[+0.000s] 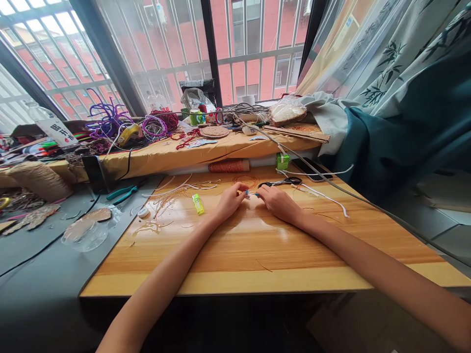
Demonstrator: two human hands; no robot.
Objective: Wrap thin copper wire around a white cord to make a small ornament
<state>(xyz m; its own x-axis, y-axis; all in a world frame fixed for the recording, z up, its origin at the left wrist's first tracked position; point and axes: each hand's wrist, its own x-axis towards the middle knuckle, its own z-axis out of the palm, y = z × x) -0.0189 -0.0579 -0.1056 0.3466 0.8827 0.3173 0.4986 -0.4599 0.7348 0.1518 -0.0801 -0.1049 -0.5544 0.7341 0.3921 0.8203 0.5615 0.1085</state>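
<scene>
Both my hands meet at the middle of the wooden table (257, 255). My left hand (231, 198) is pinched on a small blue and white piece (249, 194). My right hand (277, 200) pinches the same piece from the other side. A loop of thin copper-coloured thread (246, 180) lies just behind my fingers. Black-handled scissors (281, 182) lie right behind my right hand. A yellow-green lighter (197, 203) rests left of my left hand.
A spool of orange thread (228, 165), a green box (282, 161) and a phone (312, 169) lie at the table's back edge. Teal pliers (123, 193) and loose cord scraps (172, 193) lie left. The sill behind holds purple wires (106, 120) and clutter. Curtains (397, 98) hang right.
</scene>
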